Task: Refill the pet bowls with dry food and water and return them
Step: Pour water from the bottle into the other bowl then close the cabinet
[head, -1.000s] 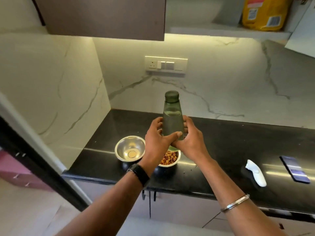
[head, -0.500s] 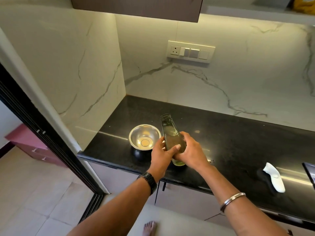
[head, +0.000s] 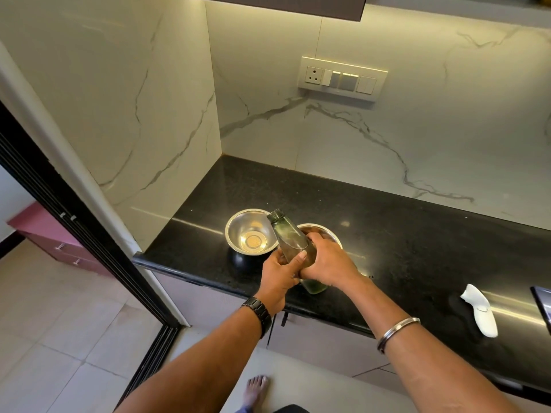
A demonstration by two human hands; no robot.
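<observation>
A green translucent water bottle (head: 287, 236) with no cap on its mouth is tilted to the left, its mouth over the rim of an empty steel bowl (head: 238, 234) on the black counter (head: 417, 248). My left hand (head: 278, 277) and my right hand (head: 326, 262) both grip the bottle's lower body. A second steel bowl (head: 332, 235) stands just to the right, mostly hidden behind my right hand; its contents are hidden. No water stream is visible.
A white handheld device (head: 480, 310) and the corner of a dark phone (head: 544, 305) lie at the counter's right. A socket and switch panel (head: 343, 79) is on the marble wall. A dark door frame (head: 74, 228) stands left; my bare foot (head: 256, 389) is below.
The bottle went from upright with its cap on to uncapped and tilted left towards the empty bowl. My view dropped and shifted, and my right hand now covers the food bowl.
</observation>
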